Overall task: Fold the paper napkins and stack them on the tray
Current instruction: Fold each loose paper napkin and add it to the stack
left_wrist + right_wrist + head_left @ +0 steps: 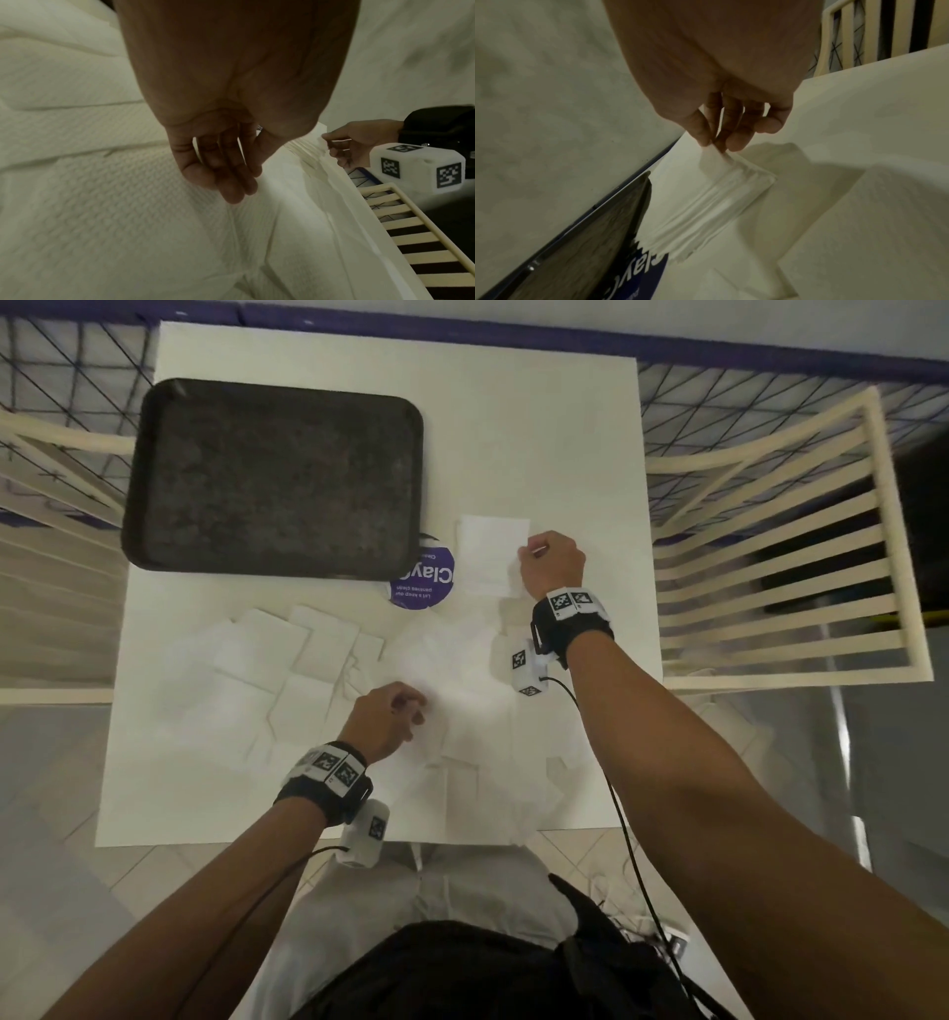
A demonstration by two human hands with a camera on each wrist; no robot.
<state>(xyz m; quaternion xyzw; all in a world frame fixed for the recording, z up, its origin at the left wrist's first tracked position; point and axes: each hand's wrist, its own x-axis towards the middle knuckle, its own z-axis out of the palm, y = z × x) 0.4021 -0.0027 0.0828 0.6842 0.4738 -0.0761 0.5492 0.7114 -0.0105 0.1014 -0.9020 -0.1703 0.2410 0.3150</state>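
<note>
A black tray (272, 480) lies at the table's far left with nothing on it. To its right, my right hand (534, 552) pinches a corner of a white folded napkin (490, 554) between thumb and fingertips (703, 140); the folded napkin (721, 203) hangs slightly off the table beside the tray (590, 233). Several loose unfolded napkins (308, 670) cover the near half of the table. My left hand (408, 711) hovers over them, fingers (236, 190) relaxed and close together just above an embossed napkin (128, 203), gripping nothing.
A round purple sticker (423, 582) on the white table (565, 428) peeks out from under the tray's near right corner. A cream slatted chair (770, 557) stands at the table's right edge. Railings and netting (61, 403) border the left and back.
</note>
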